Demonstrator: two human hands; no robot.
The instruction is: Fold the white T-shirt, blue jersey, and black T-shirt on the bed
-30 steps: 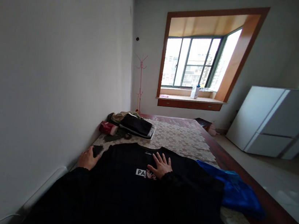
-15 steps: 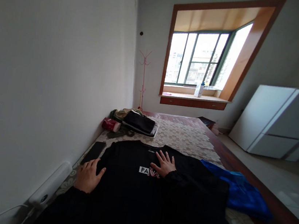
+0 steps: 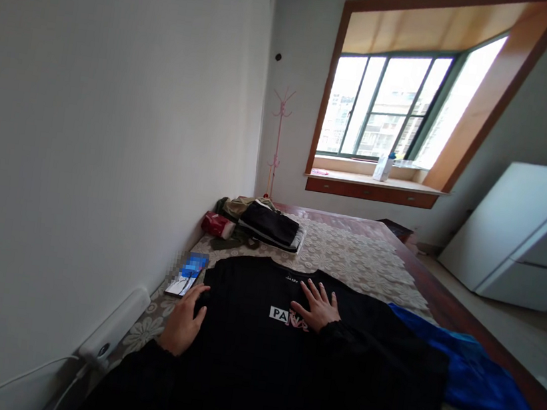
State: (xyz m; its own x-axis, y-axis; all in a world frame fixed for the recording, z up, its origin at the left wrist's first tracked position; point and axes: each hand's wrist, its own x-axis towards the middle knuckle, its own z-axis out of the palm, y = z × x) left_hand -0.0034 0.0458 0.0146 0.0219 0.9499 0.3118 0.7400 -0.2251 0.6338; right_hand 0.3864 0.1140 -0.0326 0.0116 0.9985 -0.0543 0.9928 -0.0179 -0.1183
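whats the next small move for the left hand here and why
Probably slide the left hand back onto the black shirt: its fingertips are at the lit phone by the shirt's edge, while the right hand lies flat on the chest print alone.

A black sweatshirt point(image 3: 256, 337), printed with what seems "PA", is spread flat beside the lit phone point(image 3: 186, 274).

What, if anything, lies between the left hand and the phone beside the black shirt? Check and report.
Nothing visible does. The left hand rests on the edge of the black shirt, its fingertips just short of the lit phone, with only bare lace cover between them. The right hand lies flat on the shirt's chest.
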